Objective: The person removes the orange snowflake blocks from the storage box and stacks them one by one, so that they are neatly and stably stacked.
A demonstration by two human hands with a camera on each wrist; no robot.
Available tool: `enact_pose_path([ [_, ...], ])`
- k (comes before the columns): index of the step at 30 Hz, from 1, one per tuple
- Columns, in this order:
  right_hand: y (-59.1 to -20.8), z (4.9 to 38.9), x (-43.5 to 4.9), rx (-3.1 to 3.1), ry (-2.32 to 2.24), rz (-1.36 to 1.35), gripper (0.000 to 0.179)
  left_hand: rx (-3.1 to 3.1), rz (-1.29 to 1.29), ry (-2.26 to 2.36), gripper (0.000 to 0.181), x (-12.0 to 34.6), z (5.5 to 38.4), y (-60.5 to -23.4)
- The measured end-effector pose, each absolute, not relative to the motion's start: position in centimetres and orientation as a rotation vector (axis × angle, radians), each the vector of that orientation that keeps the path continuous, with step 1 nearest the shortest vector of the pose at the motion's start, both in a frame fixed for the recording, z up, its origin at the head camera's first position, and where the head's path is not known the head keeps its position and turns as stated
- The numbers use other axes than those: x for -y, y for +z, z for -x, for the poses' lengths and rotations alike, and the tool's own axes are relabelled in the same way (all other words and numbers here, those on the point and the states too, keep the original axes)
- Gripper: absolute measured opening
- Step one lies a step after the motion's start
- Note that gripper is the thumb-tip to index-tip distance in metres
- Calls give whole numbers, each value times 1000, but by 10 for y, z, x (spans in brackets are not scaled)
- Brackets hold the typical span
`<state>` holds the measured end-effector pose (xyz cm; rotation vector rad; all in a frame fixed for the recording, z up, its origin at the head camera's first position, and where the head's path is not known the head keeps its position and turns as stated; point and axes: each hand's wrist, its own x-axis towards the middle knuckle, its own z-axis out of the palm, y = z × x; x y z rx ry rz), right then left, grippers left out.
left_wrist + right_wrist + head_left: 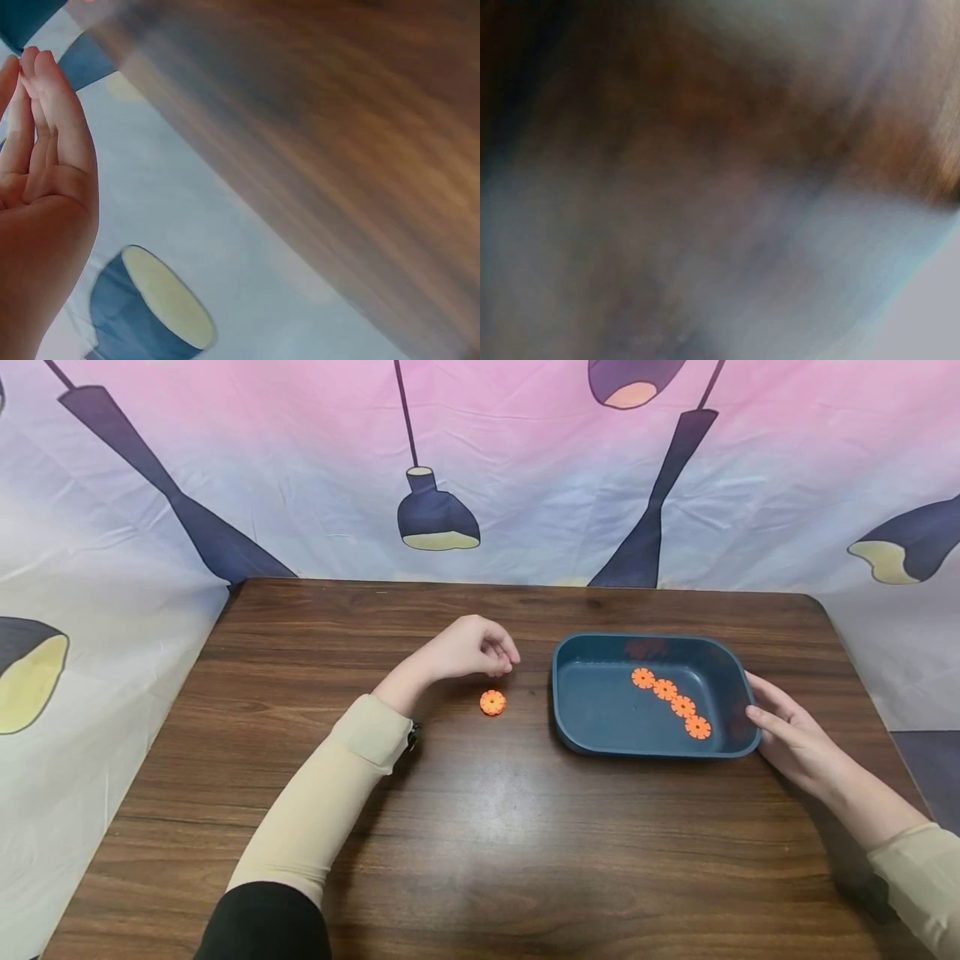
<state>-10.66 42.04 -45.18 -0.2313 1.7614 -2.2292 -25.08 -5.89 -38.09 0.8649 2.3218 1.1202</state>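
In the head view, my left hand (478, 647) is over the table, its fingers loosely bent and nothing visible between them. Just below it on the wood lies an orange flower-shaped disc (492, 702). My right hand (797, 739) grips the right end of a dark blue plastic tub (600, 710), thumb at the rim and fingers along the outer wall. Inside the tub, several matching orange discs (664, 690) form a slanting row. The left wrist view shows the left hand (52, 142) with long, nearly straight fingers. The right wrist view is a blur.
Under everything is a dark brown wooden table (480, 860) with rounded back corners. A pastel cloth (322, 485) printed with hanging lamps rises behind its back edge and continues down the left side.
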Motion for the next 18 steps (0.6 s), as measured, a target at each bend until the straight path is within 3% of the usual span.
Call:
enact_pose_path([
  [18,-453,104,-421,-1770,-2226,244,53,-2305,-1116,1157,16,-41,250,-364],
])
